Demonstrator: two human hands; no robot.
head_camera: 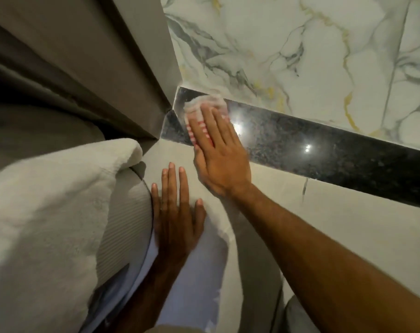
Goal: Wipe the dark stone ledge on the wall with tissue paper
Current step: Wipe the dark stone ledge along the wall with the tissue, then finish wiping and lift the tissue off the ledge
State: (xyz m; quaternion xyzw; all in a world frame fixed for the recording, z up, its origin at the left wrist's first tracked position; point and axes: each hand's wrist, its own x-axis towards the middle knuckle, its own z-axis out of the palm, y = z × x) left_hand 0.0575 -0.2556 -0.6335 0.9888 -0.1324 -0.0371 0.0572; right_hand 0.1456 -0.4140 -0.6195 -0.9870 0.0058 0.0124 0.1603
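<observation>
Marble-veined wall tiles [300, 44] above dark stone ledge [336, 152], right hand [218, 152] flat, pressing tissue paper [204, 104] at ledge's left end, left hand [177, 212] spread flat on beige wall [324, 224] below, white towel [48, 212] at left.

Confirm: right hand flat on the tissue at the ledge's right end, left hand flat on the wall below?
Not quite. The head view shows the right hand pressing the tissue at the left end of the dark stone ledge, by the corner. The left hand is flat on the wall below.

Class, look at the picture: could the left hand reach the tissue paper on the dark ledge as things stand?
Probably yes: the left hand lies flat on the wall below, nothing between, though the right hand covers most of the tissue paper.
</observation>
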